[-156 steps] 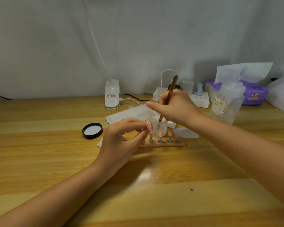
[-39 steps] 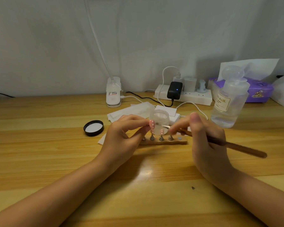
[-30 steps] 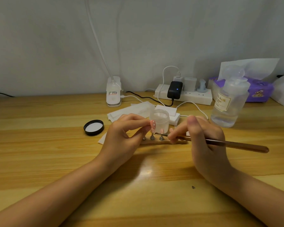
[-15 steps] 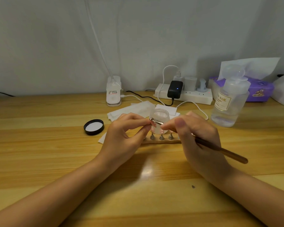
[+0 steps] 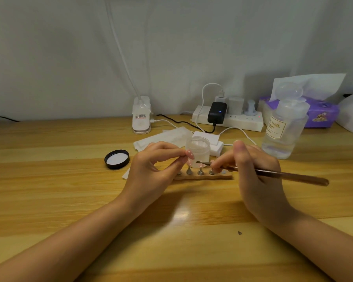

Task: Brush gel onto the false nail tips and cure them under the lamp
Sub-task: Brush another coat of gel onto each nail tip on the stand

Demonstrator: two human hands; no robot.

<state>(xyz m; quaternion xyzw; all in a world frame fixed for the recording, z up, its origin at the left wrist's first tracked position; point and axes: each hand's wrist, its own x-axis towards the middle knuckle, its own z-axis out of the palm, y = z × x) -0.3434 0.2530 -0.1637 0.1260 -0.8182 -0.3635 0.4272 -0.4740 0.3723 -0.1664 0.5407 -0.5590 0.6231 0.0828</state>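
Clear plastic pump bottle [image 5: 281, 131] at the right of the wooden table [image 5: 49, 190]: a cream label with a gold border bears the word "NAIL" in gold capitals; a word before it ends in a partly seen letter, and the smaller lines beneath are too small to read. White clip-on lamp base [image 5: 141, 117]: a small red-and-white sticker, print illegible.

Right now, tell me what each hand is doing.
Left hand: pinches a pink dotted nail tip between thumb and fingers.
Right hand: holds the brush, tip toward the nail.
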